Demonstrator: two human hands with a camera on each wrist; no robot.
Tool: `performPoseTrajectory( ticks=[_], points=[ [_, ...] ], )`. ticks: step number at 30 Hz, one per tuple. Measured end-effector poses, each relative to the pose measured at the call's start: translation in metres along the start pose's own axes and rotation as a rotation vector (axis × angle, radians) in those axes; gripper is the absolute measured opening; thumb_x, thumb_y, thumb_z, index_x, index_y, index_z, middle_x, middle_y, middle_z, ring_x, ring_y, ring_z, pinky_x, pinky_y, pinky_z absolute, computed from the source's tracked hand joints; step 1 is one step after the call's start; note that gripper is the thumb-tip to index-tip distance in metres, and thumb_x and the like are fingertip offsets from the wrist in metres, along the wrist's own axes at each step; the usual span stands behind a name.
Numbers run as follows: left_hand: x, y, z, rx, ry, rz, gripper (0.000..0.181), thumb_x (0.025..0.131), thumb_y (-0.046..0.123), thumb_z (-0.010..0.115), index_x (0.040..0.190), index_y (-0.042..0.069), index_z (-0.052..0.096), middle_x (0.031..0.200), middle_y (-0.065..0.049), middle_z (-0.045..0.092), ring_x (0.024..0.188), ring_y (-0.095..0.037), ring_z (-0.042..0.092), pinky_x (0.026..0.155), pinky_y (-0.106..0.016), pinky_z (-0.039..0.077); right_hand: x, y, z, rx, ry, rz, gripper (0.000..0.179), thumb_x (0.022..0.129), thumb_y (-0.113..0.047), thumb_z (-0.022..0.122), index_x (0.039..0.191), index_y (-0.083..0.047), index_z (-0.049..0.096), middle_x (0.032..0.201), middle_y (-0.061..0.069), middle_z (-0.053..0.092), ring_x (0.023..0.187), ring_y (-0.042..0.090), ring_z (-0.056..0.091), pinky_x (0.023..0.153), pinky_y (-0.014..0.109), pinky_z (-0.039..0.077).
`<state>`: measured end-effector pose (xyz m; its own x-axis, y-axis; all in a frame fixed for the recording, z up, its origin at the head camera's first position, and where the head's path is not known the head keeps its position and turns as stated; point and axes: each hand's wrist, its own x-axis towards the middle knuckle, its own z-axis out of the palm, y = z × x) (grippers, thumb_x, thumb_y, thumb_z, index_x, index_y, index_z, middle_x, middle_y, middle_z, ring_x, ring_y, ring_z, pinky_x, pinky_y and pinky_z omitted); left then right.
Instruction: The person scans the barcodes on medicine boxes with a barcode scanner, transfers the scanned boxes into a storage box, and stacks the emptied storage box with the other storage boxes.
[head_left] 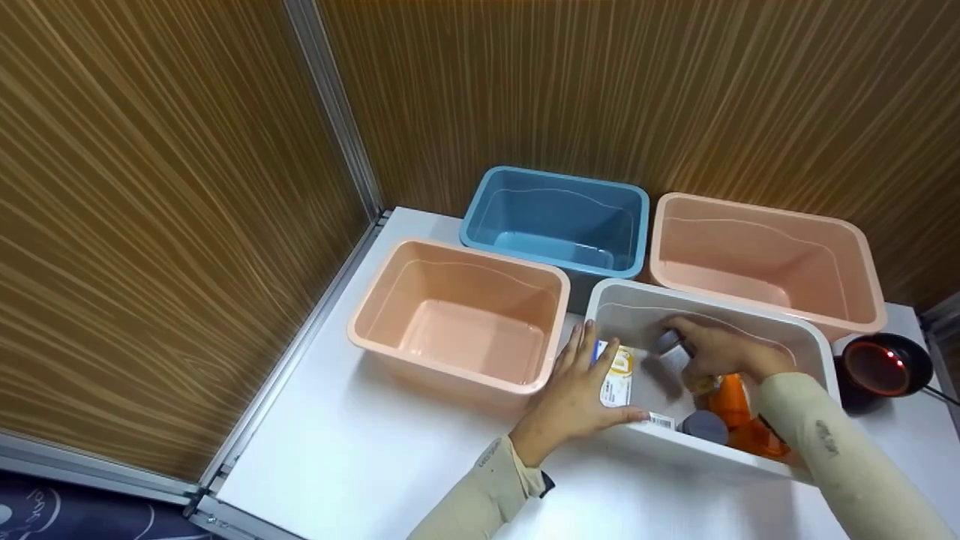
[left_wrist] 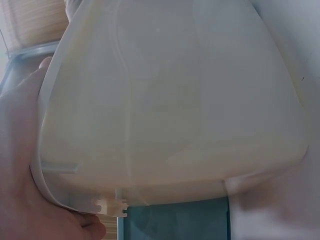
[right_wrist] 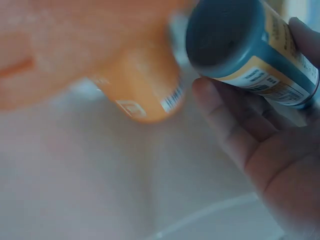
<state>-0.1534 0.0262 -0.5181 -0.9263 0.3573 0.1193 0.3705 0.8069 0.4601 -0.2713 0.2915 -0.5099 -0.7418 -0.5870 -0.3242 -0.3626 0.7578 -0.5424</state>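
Observation:
Inside the white bin (head_left: 821, 375), my right hand (head_left: 720, 351) grips a small dark bottle with a yellow-and-white label (right_wrist: 280, 60). Its thumb and fingers lie on either side of the bottle. My left hand (head_left: 574, 390) rests with spread, fairly straight fingers over the bin's near left corner, its thumb along the front rim. A white box with yellow print (head_left: 619, 375) lies in the bin beside the left fingers. Below the right hand are orange containers (head_left: 729, 401), one showing a barcode label in the blurred right wrist view, and a round grey lid (head_left: 705, 426).
Left of the white bin stands a pink bin (head_left: 457, 375). A blue bin (head_left: 555, 266) and another pink bin (head_left: 765, 311) stand behind. At the right is a black round device with a red light (head_left: 885, 367). Wood-patterned panels (head_left: 525, 97) enclose the white table (head_left: 330, 435).

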Motion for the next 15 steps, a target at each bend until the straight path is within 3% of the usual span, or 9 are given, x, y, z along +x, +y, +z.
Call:
performPoseTrajectory(
  ticks=[6, 11, 15],
  points=[
    [0.0, 0.0, -0.001, -0.005, -0.005, -0.009, 0.113, 0.064, 0.089, 0.04, 0.152, 0.025, 0.011, 0.157, -0.005, -0.013, 0.138, -0.018, -0.019, 0.11, -0.043, 0.012, -0.021, -0.013, -0.021, 0.171, 0.092, -0.05, 0.081, 0.074, -0.008, 0.079, 0.14, -0.017, 0.032, 0.125, 0.012, 0.046, 0.101, 0.033, 0.048, 0.083, 0.052, 0.048],
    [0.001, 0.001, -0.001, -0.003, -0.004, -0.009, 0.113, 0.064, 0.089, 0.039, 0.152, 0.026, 0.011, 0.157, -0.004, -0.013, 0.139, -0.019, -0.018, 0.11, -0.044, 0.012, -0.038, -0.025, -0.036, 0.23, 0.187, -0.029, 0.078, 0.078, -0.011, 0.075, 0.14, -0.023, 0.029, 0.12, 0.017, 0.044, 0.097, 0.039, 0.05, 0.076, 0.051, 0.05],
    [0.001, 0.002, 0.0, -0.005, -0.019, -0.009, 0.112, 0.065, 0.089, 0.04, 0.152, 0.026, 0.011, 0.157, -0.004, -0.014, 0.138, -0.019, -0.02, 0.11, -0.045, 0.011, -0.051, -0.033, -0.044, 0.268, 0.273, -0.051, 0.075, 0.081, -0.011, 0.072, 0.14, -0.022, 0.028, 0.121, 0.017, 0.046, 0.099, 0.039, 0.051, 0.079, 0.055, 0.047]
  ],
)
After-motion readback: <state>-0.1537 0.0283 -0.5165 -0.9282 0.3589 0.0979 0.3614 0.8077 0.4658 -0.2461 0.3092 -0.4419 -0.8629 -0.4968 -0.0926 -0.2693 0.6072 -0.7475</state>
